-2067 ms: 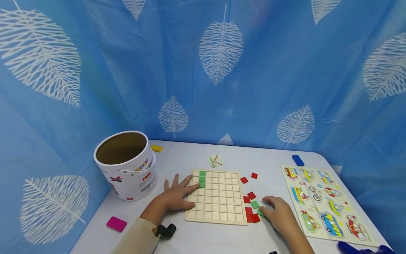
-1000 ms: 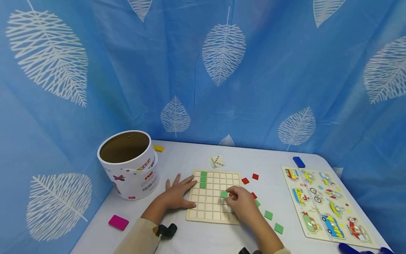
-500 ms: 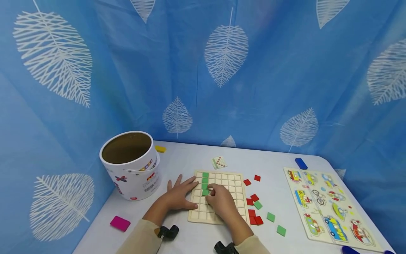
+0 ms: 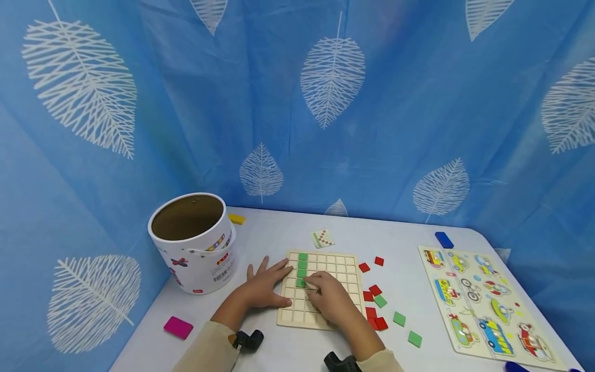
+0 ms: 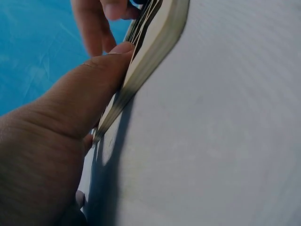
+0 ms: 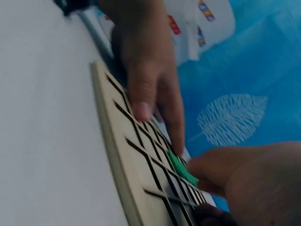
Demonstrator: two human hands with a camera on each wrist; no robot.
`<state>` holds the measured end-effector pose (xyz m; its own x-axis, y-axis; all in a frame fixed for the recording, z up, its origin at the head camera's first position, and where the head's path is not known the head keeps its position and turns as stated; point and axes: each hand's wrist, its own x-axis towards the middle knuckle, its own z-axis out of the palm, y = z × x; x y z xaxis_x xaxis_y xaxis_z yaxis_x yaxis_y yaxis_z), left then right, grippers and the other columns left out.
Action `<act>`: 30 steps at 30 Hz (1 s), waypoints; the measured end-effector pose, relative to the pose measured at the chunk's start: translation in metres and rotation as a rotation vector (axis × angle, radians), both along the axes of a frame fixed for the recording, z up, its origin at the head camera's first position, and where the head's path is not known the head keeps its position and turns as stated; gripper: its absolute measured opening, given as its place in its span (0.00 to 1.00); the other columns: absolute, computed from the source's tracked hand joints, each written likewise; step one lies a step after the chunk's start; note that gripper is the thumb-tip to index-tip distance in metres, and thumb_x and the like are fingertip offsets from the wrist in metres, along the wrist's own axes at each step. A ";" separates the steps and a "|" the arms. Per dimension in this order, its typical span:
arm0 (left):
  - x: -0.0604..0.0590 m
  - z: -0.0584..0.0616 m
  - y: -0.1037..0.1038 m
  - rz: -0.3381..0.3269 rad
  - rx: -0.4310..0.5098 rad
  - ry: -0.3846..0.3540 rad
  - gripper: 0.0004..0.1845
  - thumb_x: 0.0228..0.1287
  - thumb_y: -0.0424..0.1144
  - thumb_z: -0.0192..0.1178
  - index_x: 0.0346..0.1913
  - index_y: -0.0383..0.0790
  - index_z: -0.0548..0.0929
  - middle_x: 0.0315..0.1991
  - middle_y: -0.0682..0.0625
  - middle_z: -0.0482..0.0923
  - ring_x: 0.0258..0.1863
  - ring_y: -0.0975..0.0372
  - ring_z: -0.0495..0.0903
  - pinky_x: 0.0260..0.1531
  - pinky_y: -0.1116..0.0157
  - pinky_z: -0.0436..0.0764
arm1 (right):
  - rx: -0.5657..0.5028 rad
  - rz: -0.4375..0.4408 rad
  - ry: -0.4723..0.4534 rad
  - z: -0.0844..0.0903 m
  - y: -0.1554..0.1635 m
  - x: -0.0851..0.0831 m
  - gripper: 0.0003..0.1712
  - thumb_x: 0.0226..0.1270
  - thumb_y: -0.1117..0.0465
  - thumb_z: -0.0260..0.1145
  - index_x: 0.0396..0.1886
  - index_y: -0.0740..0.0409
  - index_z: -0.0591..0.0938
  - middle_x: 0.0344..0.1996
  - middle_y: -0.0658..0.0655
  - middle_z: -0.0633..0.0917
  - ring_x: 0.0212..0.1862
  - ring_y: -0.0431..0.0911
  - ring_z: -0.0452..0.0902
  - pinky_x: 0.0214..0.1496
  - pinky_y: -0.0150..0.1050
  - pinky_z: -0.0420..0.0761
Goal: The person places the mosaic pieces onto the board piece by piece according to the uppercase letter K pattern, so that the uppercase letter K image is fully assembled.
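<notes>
Square green wooden tile (image 4: 300, 282) sits in the left part of the pale wooden grid board (image 4: 341, 268), fourth in a column of green tiles (image 4: 302, 264). The right hand (image 4: 330, 300) pinches it at its fingertips (image 6: 197, 165). The left hand (image 4: 262, 285) lies flat with fingers spread, pressing the board's left edge. The board lies near the desk's (image 4: 279, 232) front edge; loose red and green tiles (image 4: 380, 301) lie beside its right edge.

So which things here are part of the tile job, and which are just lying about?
In the job:
grid board
green tile under right hand
left hand steadying the board
loose tiles
pattern card

Lying about:
bucket
vehicle puzzle
pink block
blue block
yellow block
</notes>
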<state>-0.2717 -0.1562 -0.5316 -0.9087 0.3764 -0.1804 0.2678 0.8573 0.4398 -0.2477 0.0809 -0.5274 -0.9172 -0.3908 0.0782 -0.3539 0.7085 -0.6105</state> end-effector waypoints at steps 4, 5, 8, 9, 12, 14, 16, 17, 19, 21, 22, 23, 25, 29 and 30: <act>-0.002 0.000 -0.001 0.004 -0.007 -0.002 0.53 0.54 0.72 0.71 0.81 0.61 0.65 0.86 0.58 0.51 0.85 0.38 0.35 0.72 0.23 0.32 | 0.046 0.056 0.005 -0.001 0.003 -0.002 0.19 0.75 0.57 0.67 0.61 0.52 0.88 0.64 0.52 0.84 0.64 0.54 0.77 0.65 0.54 0.79; -0.002 0.000 -0.001 0.003 -0.009 -0.001 0.53 0.54 0.72 0.71 0.81 0.61 0.65 0.86 0.58 0.51 0.85 0.38 0.35 0.72 0.23 0.32 | 0.064 0.071 0.015 -0.001 0.003 -0.002 0.19 0.75 0.56 0.67 0.61 0.53 0.88 0.64 0.53 0.84 0.64 0.55 0.77 0.65 0.54 0.79; -0.003 0.000 -0.001 0.003 -0.006 -0.001 0.53 0.54 0.73 0.71 0.81 0.61 0.65 0.86 0.58 0.51 0.85 0.38 0.35 0.72 0.23 0.32 | 0.084 0.083 0.030 0.000 0.003 -0.002 0.20 0.75 0.56 0.66 0.62 0.54 0.87 0.64 0.53 0.84 0.63 0.55 0.77 0.65 0.54 0.79; -0.004 -0.001 -0.001 0.004 -0.005 -0.001 0.53 0.53 0.73 0.71 0.81 0.62 0.65 0.86 0.58 0.51 0.85 0.38 0.35 0.72 0.23 0.32 | 0.073 0.077 0.024 0.001 0.004 -0.002 0.20 0.75 0.56 0.66 0.63 0.54 0.86 0.64 0.53 0.84 0.64 0.55 0.77 0.66 0.54 0.79; -0.004 -0.002 0.000 0.007 -0.001 -0.006 0.53 0.53 0.73 0.71 0.81 0.62 0.65 0.86 0.58 0.50 0.85 0.38 0.34 0.72 0.23 0.31 | 0.008 0.007 0.011 0.007 0.013 0.001 0.21 0.75 0.57 0.67 0.65 0.53 0.85 0.65 0.53 0.83 0.66 0.54 0.78 0.69 0.55 0.78; -0.004 -0.003 0.000 0.010 0.003 -0.009 0.53 0.53 0.73 0.72 0.81 0.62 0.65 0.86 0.58 0.50 0.85 0.38 0.34 0.72 0.24 0.30 | -0.034 -0.079 0.009 0.012 0.026 0.001 0.20 0.75 0.58 0.67 0.64 0.52 0.85 0.65 0.53 0.83 0.65 0.52 0.80 0.68 0.55 0.80; -0.005 -0.004 0.001 0.011 0.007 -0.012 0.54 0.52 0.73 0.72 0.81 0.62 0.64 0.86 0.59 0.50 0.85 0.39 0.33 0.72 0.24 0.29 | -0.029 -0.191 0.026 0.017 0.044 0.003 0.18 0.74 0.59 0.68 0.61 0.53 0.86 0.63 0.56 0.84 0.64 0.54 0.81 0.67 0.57 0.80; -0.005 -0.004 0.001 0.012 0.008 -0.013 0.54 0.52 0.73 0.72 0.81 0.63 0.64 0.86 0.59 0.50 0.85 0.39 0.33 0.72 0.24 0.29 | -0.001 -0.252 0.034 0.018 0.056 0.005 0.18 0.73 0.59 0.69 0.60 0.54 0.86 0.62 0.57 0.84 0.63 0.55 0.81 0.66 0.57 0.81; -0.005 -0.004 0.001 0.014 0.014 -0.012 0.54 0.52 0.73 0.72 0.81 0.62 0.64 0.86 0.59 0.50 0.85 0.39 0.33 0.72 0.24 0.29 | 0.068 -0.365 0.012 0.020 0.081 0.007 0.20 0.70 0.58 0.71 0.60 0.57 0.86 0.60 0.61 0.84 0.61 0.58 0.79 0.62 0.58 0.82; -0.005 -0.003 0.002 0.018 0.013 -0.013 0.54 0.52 0.73 0.72 0.81 0.62 0.65 0.86 0.59 0.50 0.85 0.39 0.33 0.72 0.24 0.28 | 0.139 -0.464 -0.032 0.018 0.106 0.010 0.25 0.66 0.57 0.74 0.61 0.61 0.84 0.58 0.66 0.83 0.60 0.62 0.76 0.59 0.59 0.83; -0.005 -0.003 0.002 0.021 0.013 -0.014 0.54 0.52 0.72 0.72 0.81 0.62 0.65 0.86 0.59 0.50 0.85 0.39 0.33 0.72 0.25 0.28 | 0.169 -0.499 -0.064 0.017 0.117 0.011 0.27 0.64 0.56 0.75 0.61 0.62 0.84 0.57 0.67 0.83 0.58 0.62 0.76 0.57 0.60 0.84; -0.004 -0.004 0.002 0.024 0.015 -0.014 0.54 0.51 0.72 0.73 0.81 0.62 0.65 0.86 0.59 0.50 0.85 0.39 0.33 0.72 0.25 0.28 | 0.190 -0.522 -0.104 0.015 0.127 0.012 0.29 0.63 0.56 0.76 0.61 0.63 0.83 0.56 0.68 0.82 0.55 0.62 0.75 0.56 0.60 0.84; -0.003 -0.005 0.002 0.028 0.015 -0.015 0.54 0.51 0.72 0.73 0.81 0.63 0.65 0.85 0.59 0.51 0.85 0.39 0.33 0.72 0.25 0.28 | 0.199 -0.531 -0.176 0.011 0.145 0.012 0.29 0.61 0.55 0.77 0.60 0.64 0.84 0.53 0.68 0.82 0.52 0.60 0.76 0.56 0.61 0.84; -0.002 -0.006 0.002 0.035 0.020 -0.017 0.54 0.51 0.72 0.73 0.81 0.62 0.66 0.85 0.59 0.51 0.85 0.39 0.33 0.72 0.24 0.28 | 0.160 -0.502 -0.254 0.005 0.164 0.012 0.25 0.65 0.55 0.73 0.58 0.62 0.85 0.48 0.62 0.83 0.48 0.54 0.78 0.59 0.61 0.83; -0.002 -0.007 0.002 0.035 0.019 -0.014 0.54 0.51 0.72 0.73 0.81 0.62 0.66 0.85 0.59 0.51 0.85 0.39 0.33 0.72 0.24 0.28 | 0.142 -0.498 -0.257 0.004 0.166 0.012 0.24 0.66 0.55 0.72 0.58 0.61 0.85 0.47 0.61 0.83 0.48 0.53 0.78 0.58 0.60 0.83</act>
